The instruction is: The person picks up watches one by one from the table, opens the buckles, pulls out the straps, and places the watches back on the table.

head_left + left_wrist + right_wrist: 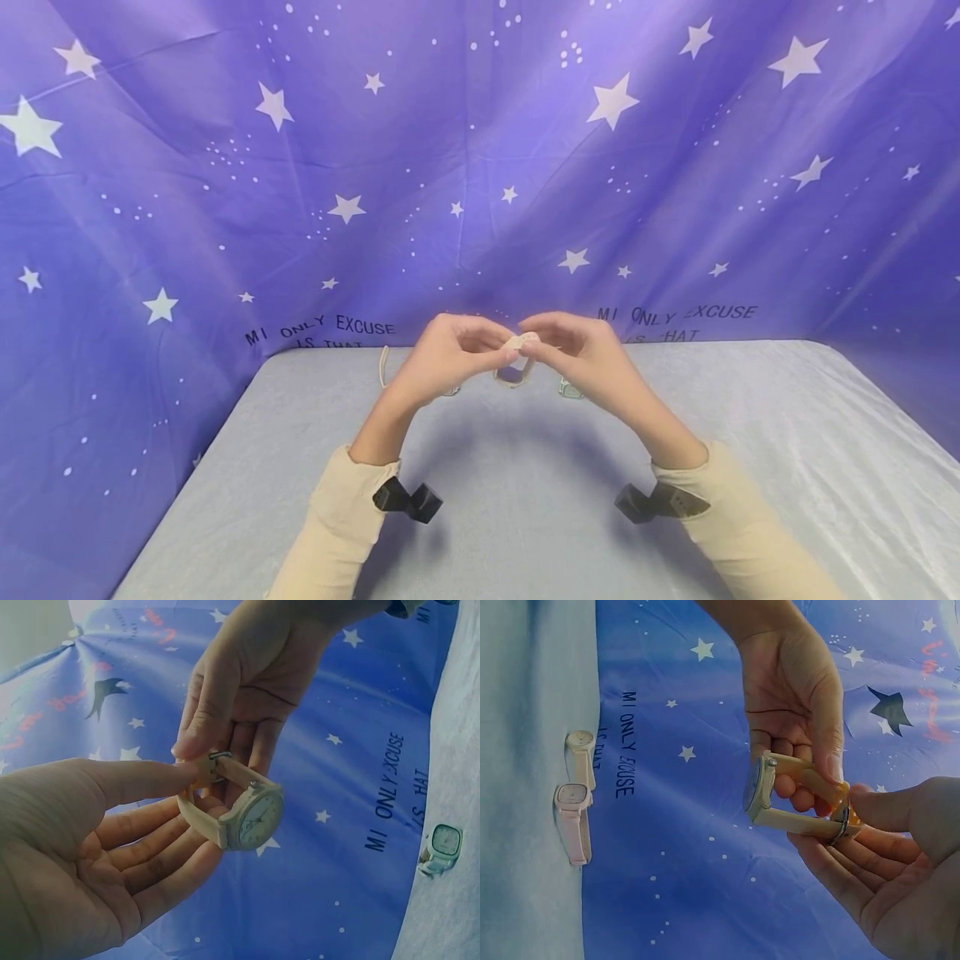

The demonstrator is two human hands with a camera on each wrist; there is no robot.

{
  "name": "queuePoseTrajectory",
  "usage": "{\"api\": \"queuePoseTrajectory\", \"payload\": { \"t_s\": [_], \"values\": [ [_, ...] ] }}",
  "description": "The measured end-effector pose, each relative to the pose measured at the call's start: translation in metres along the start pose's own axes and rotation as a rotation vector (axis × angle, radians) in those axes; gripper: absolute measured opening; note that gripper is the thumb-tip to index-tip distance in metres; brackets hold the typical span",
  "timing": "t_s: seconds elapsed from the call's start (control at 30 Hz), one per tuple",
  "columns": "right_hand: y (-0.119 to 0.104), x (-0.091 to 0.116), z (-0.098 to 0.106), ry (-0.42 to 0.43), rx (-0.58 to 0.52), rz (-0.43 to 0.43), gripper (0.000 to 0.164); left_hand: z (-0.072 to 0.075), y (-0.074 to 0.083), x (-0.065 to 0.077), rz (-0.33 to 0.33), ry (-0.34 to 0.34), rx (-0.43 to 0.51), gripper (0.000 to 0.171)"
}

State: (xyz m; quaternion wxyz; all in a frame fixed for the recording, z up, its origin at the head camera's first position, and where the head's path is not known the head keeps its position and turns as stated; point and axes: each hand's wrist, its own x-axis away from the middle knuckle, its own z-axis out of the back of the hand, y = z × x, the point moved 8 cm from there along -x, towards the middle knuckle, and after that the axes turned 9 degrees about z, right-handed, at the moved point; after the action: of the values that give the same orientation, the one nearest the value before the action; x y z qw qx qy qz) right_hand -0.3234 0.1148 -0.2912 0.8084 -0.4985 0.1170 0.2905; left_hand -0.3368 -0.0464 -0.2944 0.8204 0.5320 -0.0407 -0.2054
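Observation:
A cream wristwatch (262, 819) with a round dial hangs between both hands, its strap forming a loop. The strap ends overlap at the metal buckle, uppermost in the head view. My left hand (456, 350) pinches the strap near the buckle between thumb and fingers. From the other side, my right hand (576, 346) pinches the strap by the buckle with thumb and fingertips. In the right wrist view the watch case (760, 785) is held off to the side of the fingers, and the thumbs nearly meet at the strap ends.
A pale green square watch (572, 388) lies on the table (510, 500) behind the right hand. In the right wrist view a round cream watch (580, 741) and a pink square watch (573, 795) lie near the table's far edge. A purple starry cloth (465, 167) hangs behind.

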Motion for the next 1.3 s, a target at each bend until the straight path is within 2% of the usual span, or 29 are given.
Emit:
{"api": "queuePoseTrajectory", "payload": {
  "t_s": [0.1, 0.23, 0.53, 0.73, 0.97, 1.3],
  "values": [
    [-0.0042, 0.0012, -0.0008, 0.000, 0.046, 0.031, 0.022, -0.0013, 0.0021, 0.0011, -0.014, -0.004, 0.003, 0.017],
    [-0.0072, 0.0020, -0.0011, 0.008, 0.037, 0.049, 0.017, -0.0027, 0.0040, 0.0017, -0.036, -0.013, 0.018, 0.017],
    [-0.0021, 0.0007, 0.0007, 0.014, -0.097, 0.000, 0.021, -0.0017, 0.0017, 0.0004, -0.009, -0.019, 0.075, 0.019],
    [-0.0015, 0.0014, 0.0006, -0.010, -0.083, -0.016, 0.026, -0.0027, 0.0010, 0.0009, 0.005, -0.009, 0.053, 0.019],
    [-0.0053, 0.0020, -0.0017, -0.023, -0.051, 0.032, 0.020, -0.0050, 0.0021, 0.0016, -0.012, -0.018, 0.045, 0.020],
    [-0.0038, 0.0003, 0.0008, 0.021, -0.105, 0.040, 0.020, -0.0013, 0.0018, 0.0006, -0.016, 0.013, 0.029, 0.019]
  ]
}}
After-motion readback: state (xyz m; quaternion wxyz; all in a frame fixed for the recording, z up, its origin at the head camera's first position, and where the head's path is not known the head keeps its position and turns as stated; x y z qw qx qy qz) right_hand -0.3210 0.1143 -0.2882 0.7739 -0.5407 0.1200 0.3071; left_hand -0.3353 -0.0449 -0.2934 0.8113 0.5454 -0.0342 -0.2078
